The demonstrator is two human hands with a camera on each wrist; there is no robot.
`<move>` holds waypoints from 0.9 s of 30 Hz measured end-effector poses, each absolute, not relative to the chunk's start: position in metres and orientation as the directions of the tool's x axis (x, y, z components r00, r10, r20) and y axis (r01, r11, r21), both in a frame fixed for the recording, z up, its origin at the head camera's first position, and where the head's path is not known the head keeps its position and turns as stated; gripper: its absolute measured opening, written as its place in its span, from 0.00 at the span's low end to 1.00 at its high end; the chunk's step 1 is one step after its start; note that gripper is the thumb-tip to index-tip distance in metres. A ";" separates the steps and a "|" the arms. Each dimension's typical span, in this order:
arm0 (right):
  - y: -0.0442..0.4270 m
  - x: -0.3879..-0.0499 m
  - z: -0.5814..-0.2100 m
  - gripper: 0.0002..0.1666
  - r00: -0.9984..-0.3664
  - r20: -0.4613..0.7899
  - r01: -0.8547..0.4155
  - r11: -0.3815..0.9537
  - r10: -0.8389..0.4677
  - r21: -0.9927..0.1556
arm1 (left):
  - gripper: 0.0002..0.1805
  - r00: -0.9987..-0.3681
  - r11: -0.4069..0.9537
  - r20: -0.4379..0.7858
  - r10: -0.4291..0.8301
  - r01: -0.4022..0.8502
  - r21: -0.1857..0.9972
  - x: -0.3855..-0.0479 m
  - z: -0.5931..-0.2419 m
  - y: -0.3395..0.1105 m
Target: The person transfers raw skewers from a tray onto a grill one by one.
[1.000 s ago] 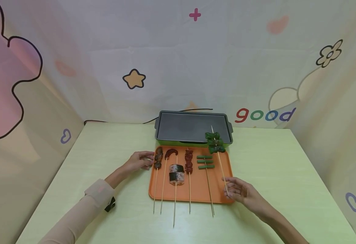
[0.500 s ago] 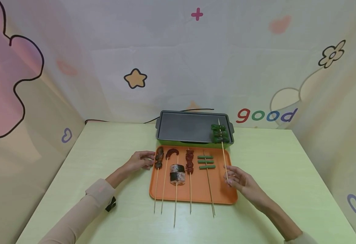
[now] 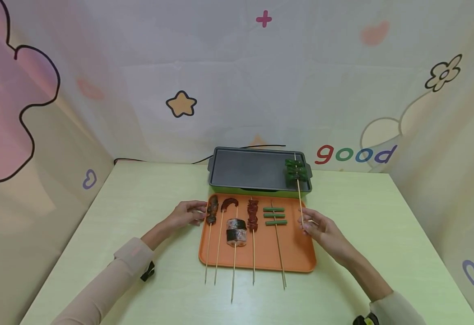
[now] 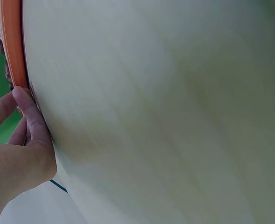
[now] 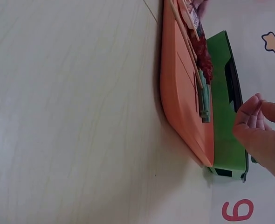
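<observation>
Pinching the green skewer (image 3: 296,171) near its bare end, the right hand (image 3: 327,234) had the sensible hold: probably light, top-heavy! The left hand (image 3: 185,215) gripped the orange tray (image 3: 267,254).

This looks like a small, curtained booth; the kind of room around it cannot be told. Pale fabric sheets (image 3: 229,85), printed with a black-outlined yellow star (image 3: 181,104) and rounded multicoloured "good" lettering (image 3: 344,154), enclose the back and sides of a pale yellow-green wood-grained counter (image 3: 160,183). A rectangular dark-grey griddle with a green base (image 3: 249,168) suggests tabletop cooking.
</observation>
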State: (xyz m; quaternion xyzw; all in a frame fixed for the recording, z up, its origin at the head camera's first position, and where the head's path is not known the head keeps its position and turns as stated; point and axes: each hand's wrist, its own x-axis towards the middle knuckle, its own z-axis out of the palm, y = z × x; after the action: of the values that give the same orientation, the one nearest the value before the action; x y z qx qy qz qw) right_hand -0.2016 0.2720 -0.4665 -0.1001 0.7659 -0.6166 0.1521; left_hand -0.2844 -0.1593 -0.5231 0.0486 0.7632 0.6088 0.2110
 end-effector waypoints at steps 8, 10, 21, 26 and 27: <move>0.275 -0.210 -0.471 0.35 -0.931 -0.129 0.073 0.170 -0.341 -0.983 | 0.26 -0.911 0.278 -0.263 0.318 -0.175 0.944 -0.283 -0.523 -0.157; 0.276 -0.212 -0.472 0.35 -0.931 -0.136 0.085 0.162 -0.338 -0.983 | 0.26 -0.912 0.280 -0.263 0.314 -0.176 0.944 -0.283 -0.522 -0.158; 0.273 -0.221 -0.472 0.36 -0.939 -0.172 0.146 0.109 -0.298 -0.983 | 0.27 -0.913 0.284 -0.268 0.308 -0.181 0.942 -0.283 -0.522 -0.159; 0.271 -0.222 -0.474 0.36 -0.942 -0.179 0.163 0.079 -0.284 -0.984 | 0.26 -0.915 0.281 -0.263 0.306 -0.177 0.943 -0.284 -0.524 -0.160; 0.271 -0.222 -0.474 0.36 -0.942 -0.182 0.167 0.078 -0.283 -0.983 | 0.26 -0.916 0.279 -0.262 0.304 -0.177 0.944 -0.284 -0.524 -0.160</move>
State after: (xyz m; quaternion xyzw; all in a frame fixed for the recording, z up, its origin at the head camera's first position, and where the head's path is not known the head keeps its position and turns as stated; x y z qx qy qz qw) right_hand -0.2218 0.2711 -0.4739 -0.0404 0.7151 -0.6779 0.1658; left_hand -0.2844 -0.1599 -0.5242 0.0410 0.7742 0.5988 0.2007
